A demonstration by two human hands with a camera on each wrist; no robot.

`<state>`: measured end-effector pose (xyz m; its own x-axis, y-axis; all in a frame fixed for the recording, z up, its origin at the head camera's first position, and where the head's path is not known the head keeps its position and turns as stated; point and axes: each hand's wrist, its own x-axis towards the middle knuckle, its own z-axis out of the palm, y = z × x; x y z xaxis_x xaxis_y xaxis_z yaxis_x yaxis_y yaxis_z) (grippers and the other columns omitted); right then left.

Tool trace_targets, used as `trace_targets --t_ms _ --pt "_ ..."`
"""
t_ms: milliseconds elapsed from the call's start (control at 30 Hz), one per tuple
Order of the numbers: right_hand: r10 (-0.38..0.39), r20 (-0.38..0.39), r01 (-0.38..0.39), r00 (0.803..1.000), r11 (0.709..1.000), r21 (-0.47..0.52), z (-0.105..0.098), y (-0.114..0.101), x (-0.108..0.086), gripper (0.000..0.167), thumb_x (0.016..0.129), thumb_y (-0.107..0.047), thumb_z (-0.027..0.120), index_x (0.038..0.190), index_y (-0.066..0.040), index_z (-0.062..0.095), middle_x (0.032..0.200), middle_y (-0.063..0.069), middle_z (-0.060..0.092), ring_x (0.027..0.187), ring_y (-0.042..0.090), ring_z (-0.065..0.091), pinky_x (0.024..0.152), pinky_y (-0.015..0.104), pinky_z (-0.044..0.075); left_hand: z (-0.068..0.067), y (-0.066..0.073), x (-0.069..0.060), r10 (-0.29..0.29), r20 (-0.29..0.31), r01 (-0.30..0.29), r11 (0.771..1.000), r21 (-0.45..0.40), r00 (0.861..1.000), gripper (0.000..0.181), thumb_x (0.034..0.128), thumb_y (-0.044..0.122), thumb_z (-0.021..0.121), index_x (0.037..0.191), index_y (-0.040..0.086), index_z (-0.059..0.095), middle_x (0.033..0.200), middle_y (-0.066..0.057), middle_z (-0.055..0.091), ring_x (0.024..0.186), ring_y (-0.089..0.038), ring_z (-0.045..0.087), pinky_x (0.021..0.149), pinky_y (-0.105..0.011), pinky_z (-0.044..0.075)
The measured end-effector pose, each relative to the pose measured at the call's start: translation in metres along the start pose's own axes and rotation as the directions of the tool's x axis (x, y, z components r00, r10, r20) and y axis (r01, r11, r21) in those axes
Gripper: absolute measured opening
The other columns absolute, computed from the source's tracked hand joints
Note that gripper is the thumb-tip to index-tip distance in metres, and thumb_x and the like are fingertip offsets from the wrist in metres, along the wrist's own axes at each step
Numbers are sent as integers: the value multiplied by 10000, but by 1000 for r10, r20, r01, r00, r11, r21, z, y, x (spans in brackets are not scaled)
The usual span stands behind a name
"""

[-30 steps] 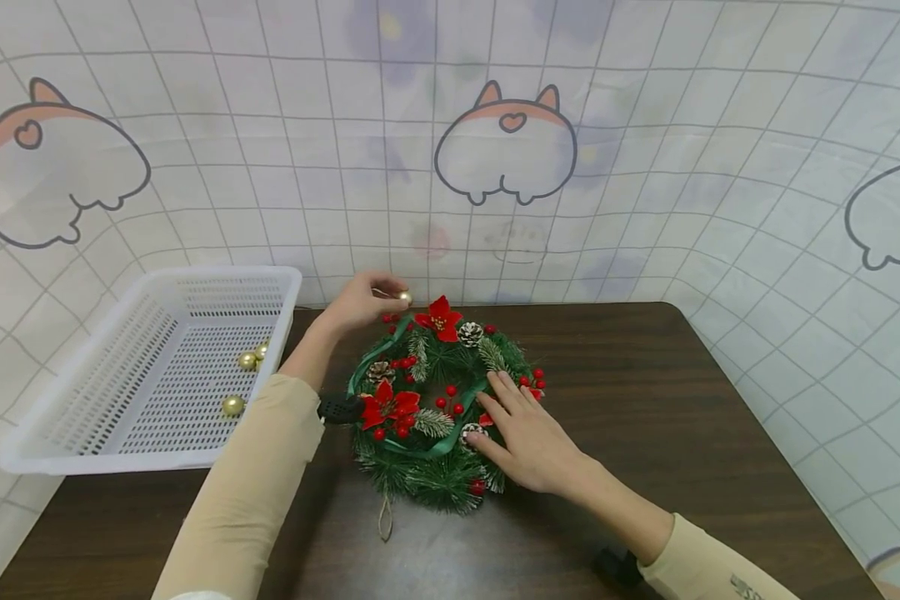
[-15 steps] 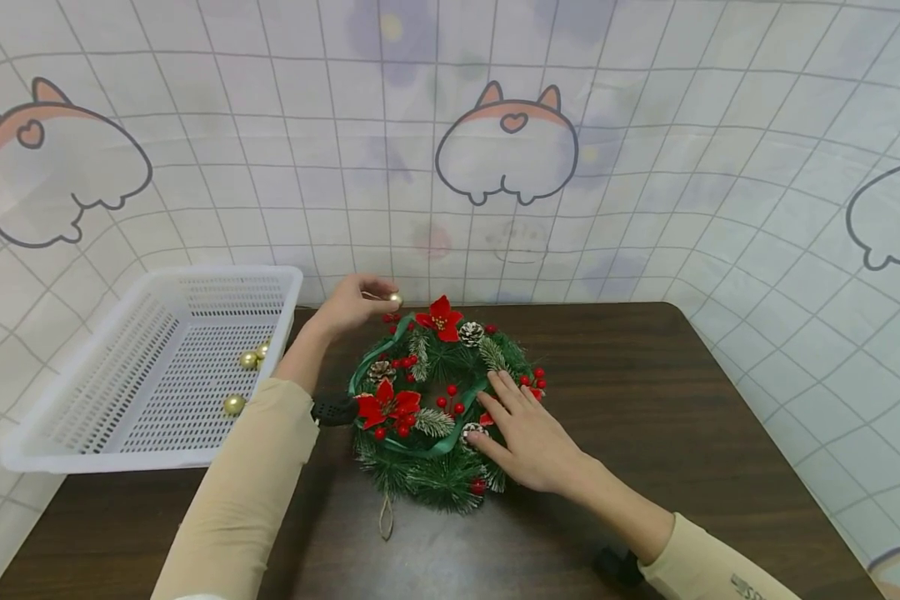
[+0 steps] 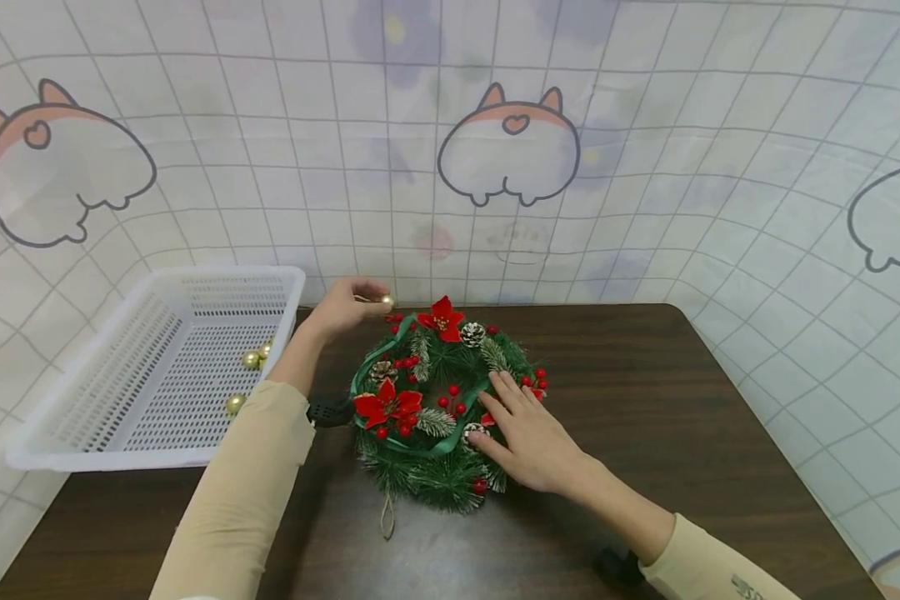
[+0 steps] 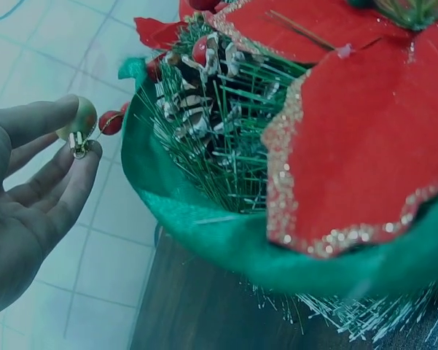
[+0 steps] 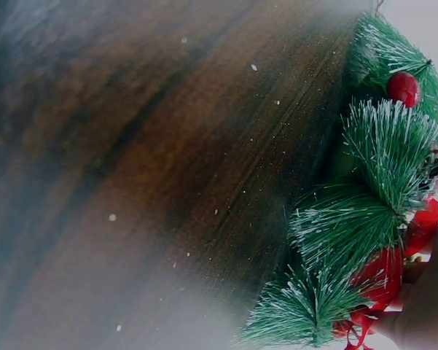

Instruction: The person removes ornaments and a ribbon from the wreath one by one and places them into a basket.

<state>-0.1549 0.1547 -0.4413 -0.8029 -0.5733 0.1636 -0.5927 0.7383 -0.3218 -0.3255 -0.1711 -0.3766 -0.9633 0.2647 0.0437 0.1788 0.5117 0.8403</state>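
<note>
A green Christmas wreath (image 3: 438,479) with red poinsettias, pinecones, berries and a green ribbon lies flat on the table. Beyond its upper left edge, my left hand (image 3: 342,308) pinches a small gold ball ornament (image 3: 387,301) between thumb and fingers. The left wrist view shows the ornament (image 4: 80,120) with its metal cap and a thin gold loop, apart from the ribbon (image 4: 160,189). On the wreath's right side rests my right hand (image 3: 532,442), fingers spread and straight over the greenery. In the right wrist view only part of that hand shows at the right edge.
To the left stands a white perforated plastic basket (image 3: 41,442) with several gold balls (image 3: 236,404) inside. A twine loop (image 3: 387,517) sticks out from the wreath's near edge. The dark wooden table (image 3: 645,392) ends at a patterned wall covering (image 3: 615,250) behind.
My left hand has drawn a little to the left, away from the wreath, still pinching the gold ball ornament. The right hand has stayed in place on the wreath.
</note>
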Motion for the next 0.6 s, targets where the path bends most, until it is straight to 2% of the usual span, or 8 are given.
trace_targets --t_ms 167,300,467,600 --pt "1 -1 -1 1000 1000 -3 0 -1 0 714 1067 -534 468 1538 1 435 1660 230 208 1549 355 111 1218 553 160 0 -5 2 0 -11 0 1000 -22 1000 371 979 73 702 1296 -101 621 1210 -256 636 1116 -360 595 996 -560 481" --pt "-1 0 1 1000 1000 0 0 -1 1 710 1067 -529 472 1536 4 438 1659 231 210 1548 359 114 1218 552 160 -3 -7 1 -27 -6 26 999 -35 1000 379 993 96 689 1315 -87 610 1241 -254 614 1140 -366 581 1011 -564 469" --pt "0 -2 0 1000 1000 -1 -1 0 0 710 1067 -529 472 1535 4 439 1659 230 211 1548 356 112 1217 554 163 -8 -2 0 -61 -15 60 998 -35 998 386 1006 125 680 1338 -58 607 1269 -245 596 1161 -368 571 1012 -534 475" --pt "1 -3 -1 1000 1000 2 0 0 0 709 1066 -528 477 1536 2 439 1661 226 208 1550 349 107 1216 557 165 -13 4 -3 -47 -39 47 999 -16 998 383 1001 133 685 1325 -59 616 1258 -249 608 1151 -366 585 979 -505 487"
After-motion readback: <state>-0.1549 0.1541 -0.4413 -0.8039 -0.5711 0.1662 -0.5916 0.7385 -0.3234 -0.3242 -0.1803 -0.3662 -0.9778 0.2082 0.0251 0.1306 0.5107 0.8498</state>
